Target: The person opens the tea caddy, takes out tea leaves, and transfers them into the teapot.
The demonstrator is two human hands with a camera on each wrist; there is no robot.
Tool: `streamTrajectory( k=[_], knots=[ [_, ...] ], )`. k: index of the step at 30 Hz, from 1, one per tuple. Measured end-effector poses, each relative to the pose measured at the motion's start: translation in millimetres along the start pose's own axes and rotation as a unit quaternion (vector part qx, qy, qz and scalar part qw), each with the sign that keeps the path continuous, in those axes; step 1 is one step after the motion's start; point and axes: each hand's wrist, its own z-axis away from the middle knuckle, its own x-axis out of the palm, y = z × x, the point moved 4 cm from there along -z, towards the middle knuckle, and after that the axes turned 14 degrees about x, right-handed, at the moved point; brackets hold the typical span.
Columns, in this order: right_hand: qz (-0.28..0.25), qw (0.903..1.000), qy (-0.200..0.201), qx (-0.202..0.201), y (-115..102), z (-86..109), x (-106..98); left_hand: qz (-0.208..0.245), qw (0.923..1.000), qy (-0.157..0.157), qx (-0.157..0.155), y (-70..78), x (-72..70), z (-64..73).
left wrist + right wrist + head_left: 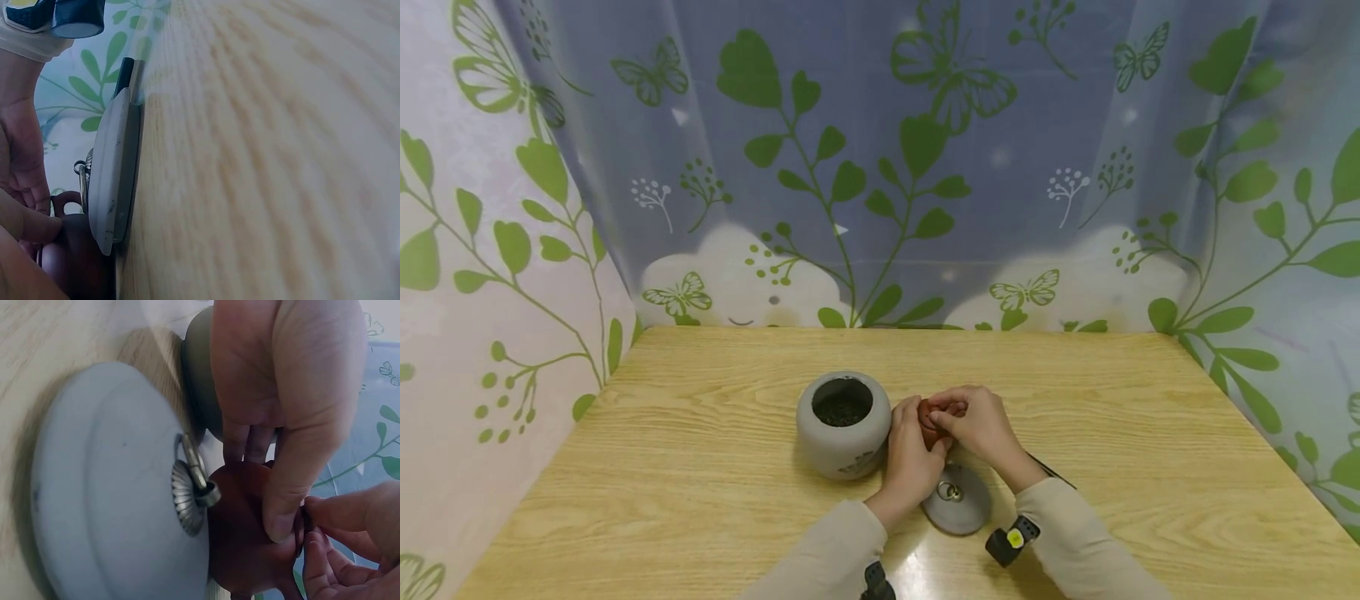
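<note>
A small reddish-brown clay teapot (928, 429) stands on the table, partly hidden by both hands. My left hand (912, 457) grips its body from the left, the thumb pressed against its side in the right wrist view. At the top, my right hand (985, 427) pinches the teapot's small lid (301, 534) between thumb and fingers. The lid appears seated at the pot's mouth. Just left of the left hand sits a round grey jar (829, 442), uncovered, with dark loose leaves (842, 410) inside. The jar's grey lid (972, 510), with a metal ring (197, 465), lies in front of the teapot.
A thin dark stick (1054, 473) lies on the wooden table (685, 483) behind the right wrist, largely covered by it. A printed curtain (1015, 183) with leaves and butterflies closes off the back and sides.
</note>
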Motion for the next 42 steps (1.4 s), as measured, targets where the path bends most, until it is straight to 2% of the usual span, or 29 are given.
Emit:
streamTrajectory(
  k=[7, 10, 13, 19, 23, 27, 33, 37, 42],
  knots=[
    [-0.043, 0.999, -0.007, 0.006, 6.3, 3.3, -14.2, -0.009, 0.9998, -0.002, 0.015, 3.0, -1.2, 0.2],
    [-0.052, 0.9986, -0.004, 0.007, 11.3, 6.6, -23.7, -0.008, 0.9994, -0.003, 0.035, 10.6, -4.8, -2.5],
    [-0.061, 0.9981, 0.001, 0.008, 16.3, 10.9, -31.2, -0.006, 0.9978, -0.018, 0.064, 22.8, -11.8, -7.2],
    [-0.078, 0.9969, -0.015, 0.003, 25.6, 23.3, -34.7, -0.022, 0.9904, -0.053, 0.126, 45.5, -41.3, -22.4],
    [-0.082, 0.9961, -0.033, 0.006, 32.1, 33.8, -32.9, -0.055, 0.9853, -0.055, 0.152, 49.5, -68.8, -28.7],
    [-0.072, 0.9953, -0.059, 0.028, 40.6, 45.4, -29.3, -0.069, 0.9841, -0.054, 0.154, 41.4, -97.0, -26.7],
    [-0.074, 0.9908, -0.11, 0.025, 50.1, 59.0, -20.5, -0.062, 0.9904, -0.07, 0.102, 13.3, -132.6, -14.4],
    [-0.03, 0.9914, -0.127, -0.002, 51.8, 64.4, -15.4, -0.052, 0.9923, -0.083, 0.076, -7.6, -147.3, -4.0],
    [0.032, 0.9893, -0.132, -0.052, 50.2, 68.6, -9.8, -0.032, 0.9928, -0.102, 0.054, -28.8, -155.4, 9.7]
  ],
)
